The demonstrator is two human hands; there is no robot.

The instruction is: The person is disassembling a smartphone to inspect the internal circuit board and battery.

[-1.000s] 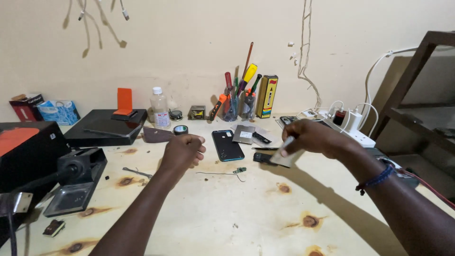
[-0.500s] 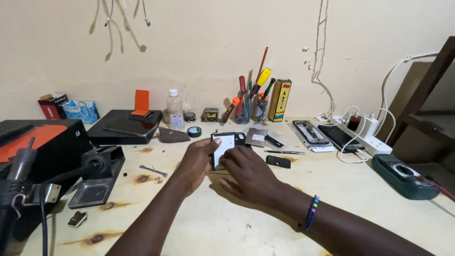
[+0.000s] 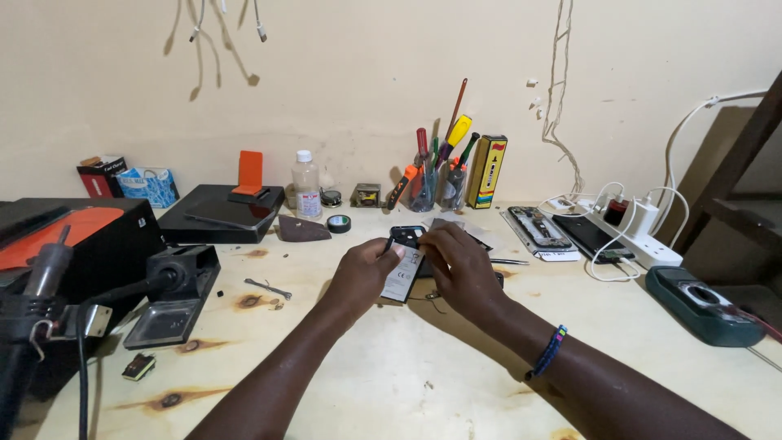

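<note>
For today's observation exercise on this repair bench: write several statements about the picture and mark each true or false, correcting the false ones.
1. Both hands are on the opened phone at the middle of the wooden table. True: the left hand and right hand both grip it.
2. The right wrist is bare. False: it wears a beaded bracelet.
3. The clear plastic bottle lies on its side. False: it stands upright by the wall.
4. A cup of screwdrivers stands at the back of the table. True.
5. The roll of black tape is stacked on the green meter. False: it lies apart, near the bottle.
</note>
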